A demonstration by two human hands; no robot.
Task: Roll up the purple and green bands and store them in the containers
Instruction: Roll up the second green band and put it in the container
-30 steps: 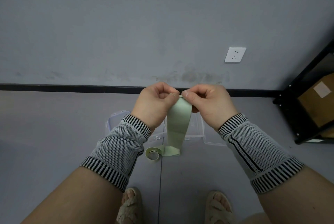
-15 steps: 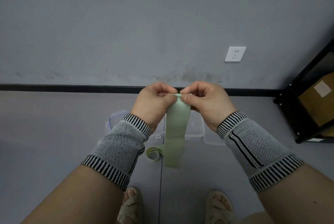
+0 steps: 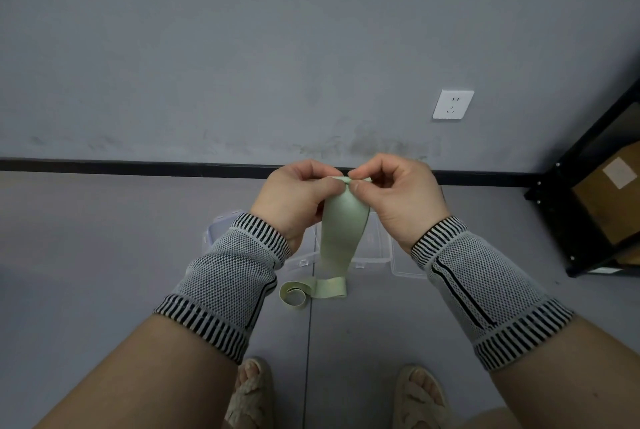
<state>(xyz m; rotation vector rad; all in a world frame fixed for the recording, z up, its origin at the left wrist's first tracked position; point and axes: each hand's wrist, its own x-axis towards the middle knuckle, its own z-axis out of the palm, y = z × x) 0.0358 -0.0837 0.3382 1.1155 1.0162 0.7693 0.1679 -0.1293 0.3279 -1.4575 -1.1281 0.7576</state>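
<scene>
A pale green band (image 3: pixel 341 238) hangs from my two hands down to the floor, where its free end lies curled. My left hand (image 3: pixel 294 200) and my right hand (image 3: pixel 398 196) pinch its top edge side by side, fingertips touching, with a small fold of the band between them. Two clear plastic containers (image 3: pixel 375 257) stand on the floor behind the band, mostly hidden by my hands and wrists. No purple band shows.
A clear lid (image 3: pixel 403 267) lies right of the containers. A black metal shelf (image 3: pixel 581 207) holding a cardboard box stands at the right. The grey wall with a white socket (image 3: pixel 453 104) is ahead. My sandalled feet (image 3: pixel 251 394) are below.
The band's lower end lifted off the floor and has dropped back, folded beside the curl. My fingers have worked the top edge into a small fold.
</scene>
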